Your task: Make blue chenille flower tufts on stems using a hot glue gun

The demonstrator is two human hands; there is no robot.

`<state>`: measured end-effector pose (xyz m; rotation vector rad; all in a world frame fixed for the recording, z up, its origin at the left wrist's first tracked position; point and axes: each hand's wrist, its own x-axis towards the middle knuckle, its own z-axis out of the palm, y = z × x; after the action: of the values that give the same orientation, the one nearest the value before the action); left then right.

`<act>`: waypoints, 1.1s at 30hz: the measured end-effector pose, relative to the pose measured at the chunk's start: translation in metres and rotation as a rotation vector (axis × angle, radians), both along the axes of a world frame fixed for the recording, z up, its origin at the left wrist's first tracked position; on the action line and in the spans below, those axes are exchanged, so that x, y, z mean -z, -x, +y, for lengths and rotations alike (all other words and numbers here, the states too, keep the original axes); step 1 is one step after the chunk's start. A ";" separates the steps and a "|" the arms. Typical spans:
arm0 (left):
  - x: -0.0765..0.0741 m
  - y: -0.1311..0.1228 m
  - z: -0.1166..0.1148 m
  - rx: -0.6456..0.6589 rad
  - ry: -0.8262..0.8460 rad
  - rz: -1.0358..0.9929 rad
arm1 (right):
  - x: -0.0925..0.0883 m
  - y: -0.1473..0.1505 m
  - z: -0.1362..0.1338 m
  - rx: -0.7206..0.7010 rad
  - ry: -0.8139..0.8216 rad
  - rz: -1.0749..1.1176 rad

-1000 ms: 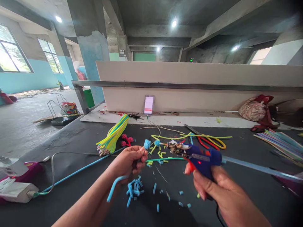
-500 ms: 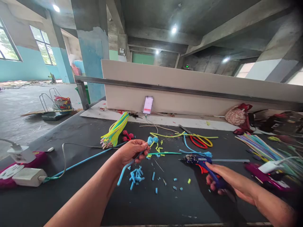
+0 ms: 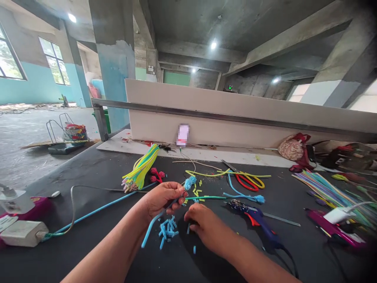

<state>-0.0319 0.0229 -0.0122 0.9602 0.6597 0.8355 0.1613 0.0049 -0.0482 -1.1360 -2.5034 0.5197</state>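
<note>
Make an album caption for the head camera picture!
Left hand holding a blue stem, right hand near blue pieces, glue gun on the table.

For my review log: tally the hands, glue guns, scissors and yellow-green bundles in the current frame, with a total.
Hands: 2 (left hand, right hand)
Glue gun: 1
Scissors, one pair: 1
Yellow-green bundle: 1
Total: 5

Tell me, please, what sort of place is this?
Probably a handcraft workshop: a glue gun, scissors and cut blue pieces lie on a black worktable.
</note>
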 end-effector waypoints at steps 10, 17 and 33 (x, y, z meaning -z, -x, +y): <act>0.002 -0.009 0.002 -0.065 0.032 0.054 | -0.023 -0.021 0.006 0.214 0.016 0.126; -0.003 -0.018 -0.005 -0.076 -0.010 0.199 | -0.060 -0.017 0.002 0.134 -0.206 0.345; -0.004 -0.017 -0.007 -0.086 -0.035 0.212 | -0.059 -0.003 0.003 0.227 -0.619 0.153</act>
<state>-0.0147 0.0154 -0.0086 1.0678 0.8761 0.8296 0.1642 0.0078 0.0105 -1.0522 -2.1299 -0.2154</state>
